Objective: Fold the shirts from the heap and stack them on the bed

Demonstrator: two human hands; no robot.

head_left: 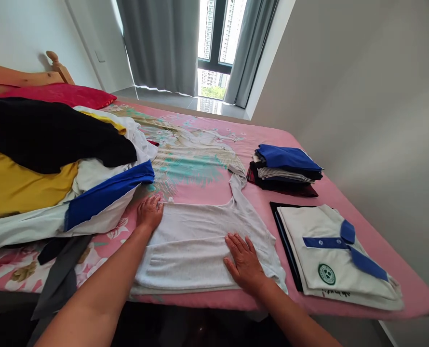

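A light grey long-sleeved shirt (193, 260) lies on the bed in front of me, its near side folded over. One sleeve (239, 190) stretches away toward the far side. My left hand (150, 212) is at the shirt's far left corner, fingers curled in on the edge by a small white tag (170, 199). Flat on the folded layer, toward the collar end, rests my right hand (244, 262), its fingers extended and a little apart.
Unfolded clothes, including a black garment (55, 135) and a yellow one (26, 185), are heaped at left. On the right are a folded stack topped with blue (287, 158) and folded white polo shirts (308, 267). The pink bedsheet's (214, 300) near edge is close to me.
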